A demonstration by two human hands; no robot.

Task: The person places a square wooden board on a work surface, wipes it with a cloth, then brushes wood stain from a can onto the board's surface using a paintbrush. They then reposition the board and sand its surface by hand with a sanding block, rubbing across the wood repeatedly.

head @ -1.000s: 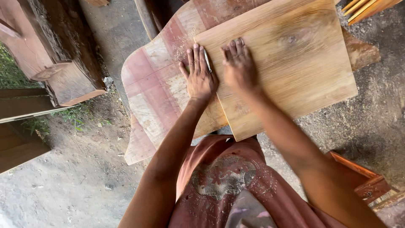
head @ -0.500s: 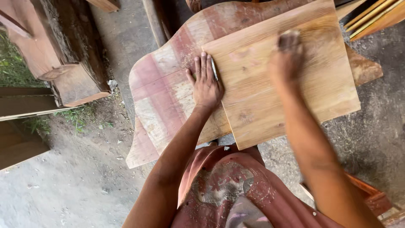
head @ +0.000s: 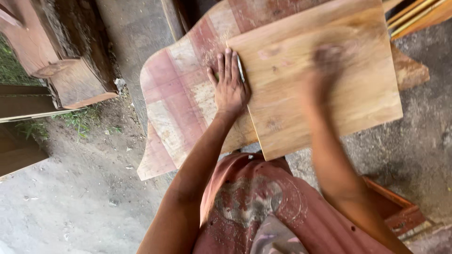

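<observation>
The left hand [head: 230, 87] lies flat, fingers stretched and close together, on the reddish patchwork surface [head: 176, 94], its edge touching the left side of the pale wooden board [head: 306, 94]; a thin pencil-like stick [head: 240, 68] lies against its fingers at the board's edge, though the hand grips nothing; the board rests tilted on that surface, overhanging it toward the person; the right hand [head: 329, 61] is on the board's upper middle, so blurred that I cannot tell how open it is; dark timber blocks [head: 70, 56] stand at left on the dusty ground [head: 84, 197].
</observation>
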